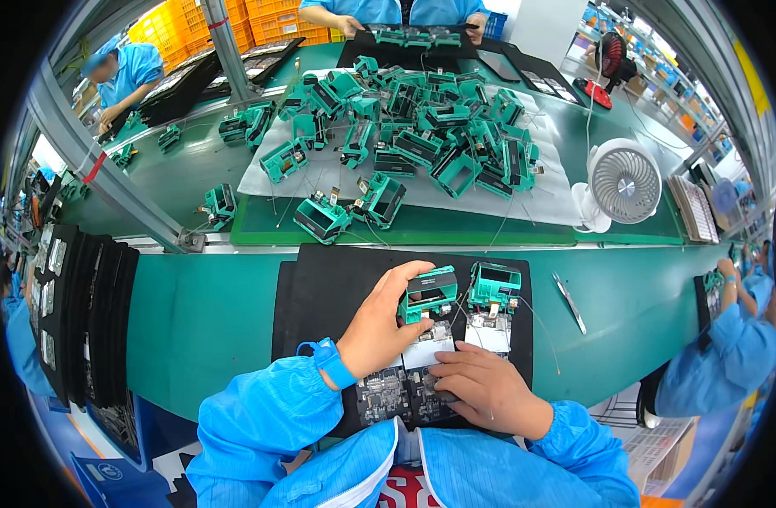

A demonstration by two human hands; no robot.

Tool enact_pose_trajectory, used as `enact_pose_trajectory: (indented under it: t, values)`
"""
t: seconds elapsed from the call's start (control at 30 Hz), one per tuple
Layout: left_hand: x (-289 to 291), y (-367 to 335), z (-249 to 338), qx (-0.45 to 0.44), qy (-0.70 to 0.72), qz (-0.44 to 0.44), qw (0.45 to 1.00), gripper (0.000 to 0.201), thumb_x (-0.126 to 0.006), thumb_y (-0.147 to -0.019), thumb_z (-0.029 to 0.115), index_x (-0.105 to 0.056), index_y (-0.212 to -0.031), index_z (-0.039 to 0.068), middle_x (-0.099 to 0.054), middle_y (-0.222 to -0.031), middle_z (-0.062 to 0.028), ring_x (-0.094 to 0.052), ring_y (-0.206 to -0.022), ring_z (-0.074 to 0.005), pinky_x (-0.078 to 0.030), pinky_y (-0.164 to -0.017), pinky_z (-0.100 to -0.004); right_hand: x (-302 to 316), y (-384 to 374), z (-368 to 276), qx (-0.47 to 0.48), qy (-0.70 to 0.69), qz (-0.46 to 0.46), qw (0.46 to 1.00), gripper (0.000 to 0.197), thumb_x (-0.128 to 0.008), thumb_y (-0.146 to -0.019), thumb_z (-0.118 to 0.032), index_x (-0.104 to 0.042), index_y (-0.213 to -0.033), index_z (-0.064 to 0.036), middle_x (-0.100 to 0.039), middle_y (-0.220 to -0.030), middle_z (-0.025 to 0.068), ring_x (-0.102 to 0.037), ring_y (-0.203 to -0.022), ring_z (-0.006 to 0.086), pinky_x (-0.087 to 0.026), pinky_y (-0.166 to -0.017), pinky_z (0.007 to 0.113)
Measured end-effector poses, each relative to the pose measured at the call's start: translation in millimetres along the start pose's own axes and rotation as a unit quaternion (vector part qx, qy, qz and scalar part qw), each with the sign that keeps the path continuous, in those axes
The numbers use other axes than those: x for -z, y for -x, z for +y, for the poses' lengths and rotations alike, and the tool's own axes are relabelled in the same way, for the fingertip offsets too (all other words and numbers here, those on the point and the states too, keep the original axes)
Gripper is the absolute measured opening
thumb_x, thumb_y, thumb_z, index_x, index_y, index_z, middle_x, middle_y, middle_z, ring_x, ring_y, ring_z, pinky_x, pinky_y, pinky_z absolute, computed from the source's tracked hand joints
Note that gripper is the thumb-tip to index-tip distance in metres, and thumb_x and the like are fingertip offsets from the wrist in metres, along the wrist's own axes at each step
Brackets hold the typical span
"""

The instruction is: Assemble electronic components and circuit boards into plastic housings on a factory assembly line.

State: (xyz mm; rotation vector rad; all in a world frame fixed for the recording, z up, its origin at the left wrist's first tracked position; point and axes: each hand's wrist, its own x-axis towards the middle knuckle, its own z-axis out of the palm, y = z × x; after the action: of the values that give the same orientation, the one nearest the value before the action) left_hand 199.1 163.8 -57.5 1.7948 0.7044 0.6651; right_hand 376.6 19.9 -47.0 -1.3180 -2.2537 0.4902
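Observation:
My left hand (379, 326) is closed around a green plastic housing (430, 289) with a dark window, its thumb at the lower edge. A circuit board with a white cover (429, 350) extends from that housing toward me. My right hand (494, 388) lies with fingers stretched out, fingertips at the lower end of the white cover. Just right of it sits a second green housing (495, 284), also joined to a white-covered board (488, 335), with a thin wire trailing off. Bare circuit boards (381, 396) lie below my hands on a black mat (316, 296).
Tweezers (568, 303) lie right of the mat on the green table. Beyond is a heap of green housings (422, 127) on a white sheet, with a white fan (625, 180) beside it. Black trays (87, 313) are stacked at left. Co-workers sit opposite and at both sides.

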Motion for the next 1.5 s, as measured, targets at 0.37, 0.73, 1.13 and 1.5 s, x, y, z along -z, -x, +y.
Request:
enact_pose_trajectory:
  t: [0.37, 0.73, 1.13, 1.5]
  values:
    - [-3.2, 6.3, -2.0, -0.031, -0.033, 0.049, 0.998, 0.068, -0.077, -0.079, -0.002, -0.047, -0.139, 0.007, -0.055, -0.131, -0.0118, -0.058, -0.12, -0.0268, -0.048, -0.1, -0.0361, -4.4, -1.1, -1.6, -0.005, 0.001, 0.013, 1.0, 0.042, -0.081, -0.064, -0.007, -0.065, -0.102, -0.0103, -0.068, -0.118, 0.0048, -0.061, -0.122, 0.0264, -0.047, -0.109, 0.049]
    - [-4.4, 6.6, 0.8, -0.041, -0.067, 0.054, 0.995, 0.067, -0.078, -0.079, -0.001, -0.048, -0.138, 0.007, -0.055, -0.13, -0.0134, -0.058, -0.12, -0.0287, -0.048, -0.1, -0.0366, -3.6, -2.1, -0.9, -0.009, 0.001, 0.018, 1.0, 0.041, -0.081, -0.064, -0.007, -0.066, -0.102, -0.0105, -0.069, -0.117, 0.0048, -0.062, -0.121, 0.0264, -0.048, -0.108, 0.048]
    - [-7.4, 9.4, -3.4, -0.037, -0.014, 0.054, 0.998, 0.065, -0.075, -0.079, -0.002, -0.048, -0.137, 0.01, -0.055, -0.126, -0.0142, -0.058, -0.114, -0.0332, -0.05, -0.093, -0.0387, -4.7, -1.2, -2.5, -0.02, 0.006, 0.027, 0.999, 0.039, -0.081, -0.065, -0.008, -0.067, -0.102, -0.0104, -0.069, -0.116, 0.004, -0.062, -0.12, 0.0259, -0.047, -0.108, 0.047]
    - [-6.4, 9.0, 2.3, -0.03, -0.057, 0.046, 0.997, 0.067, -0.076, -0.08, -0.003, -0.047, -0.139, 0.008, -0.055, -0.131, -0.0137, -0.059, -0.119, -0.0269, -0.049, -0.099, -0.0359, -5.4, -1.7, -2.8, -0.015, 0.007, 0.036, 0.999, 0.038, -0.081, -0.065, -0.008, -0.067, -0.101, -0.0096, -0.069, -0.115, 0.0045, -0.063, -0.119, 0.0266, -0.048, -0.108, 0.047]
